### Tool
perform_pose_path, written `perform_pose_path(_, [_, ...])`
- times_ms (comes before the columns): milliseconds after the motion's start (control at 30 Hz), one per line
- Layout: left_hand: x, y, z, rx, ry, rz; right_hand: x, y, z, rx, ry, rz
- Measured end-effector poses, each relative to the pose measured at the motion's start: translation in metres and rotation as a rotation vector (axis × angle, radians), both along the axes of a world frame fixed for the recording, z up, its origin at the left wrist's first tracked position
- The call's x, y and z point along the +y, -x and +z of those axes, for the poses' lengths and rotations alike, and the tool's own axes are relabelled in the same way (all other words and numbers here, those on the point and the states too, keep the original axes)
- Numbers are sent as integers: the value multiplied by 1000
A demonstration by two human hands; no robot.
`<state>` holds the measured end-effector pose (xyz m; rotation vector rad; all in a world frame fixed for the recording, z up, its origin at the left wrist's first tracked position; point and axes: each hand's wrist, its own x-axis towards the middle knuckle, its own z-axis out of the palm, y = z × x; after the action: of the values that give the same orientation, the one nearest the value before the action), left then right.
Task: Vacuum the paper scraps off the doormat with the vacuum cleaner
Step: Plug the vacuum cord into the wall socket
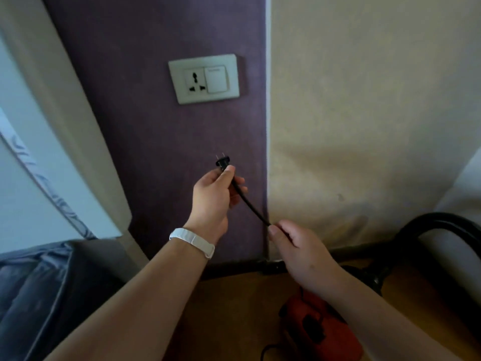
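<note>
As left (212, 196) pinches plug (222, 162), right (302, 248) pinches cord (251, 204)

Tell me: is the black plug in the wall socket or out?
Out. The left hand holds the plug below the socket, both prongs bare; the right hand pinches its cord.

I'm facing a purple wall (156, 131) with a white socket plate (204, 78), cream wall (364, 100) alongside, wooden floor (234, 303) below.
</note>
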<state>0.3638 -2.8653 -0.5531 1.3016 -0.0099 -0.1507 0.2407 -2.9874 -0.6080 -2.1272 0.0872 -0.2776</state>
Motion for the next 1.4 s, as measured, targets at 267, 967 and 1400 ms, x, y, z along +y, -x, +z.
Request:
perform_pose_path(267, [13,-34,64,-95,-69,32,23,-44,54,-87,-1,-61])
perform_pose_path(967, [20,-79,106,-195,-168,93,21,-83,108,-324,116,-170])
perform_pose_path(1400, [13,-86,101,-467,-648,178,7,-82,102,-378,11,-213])
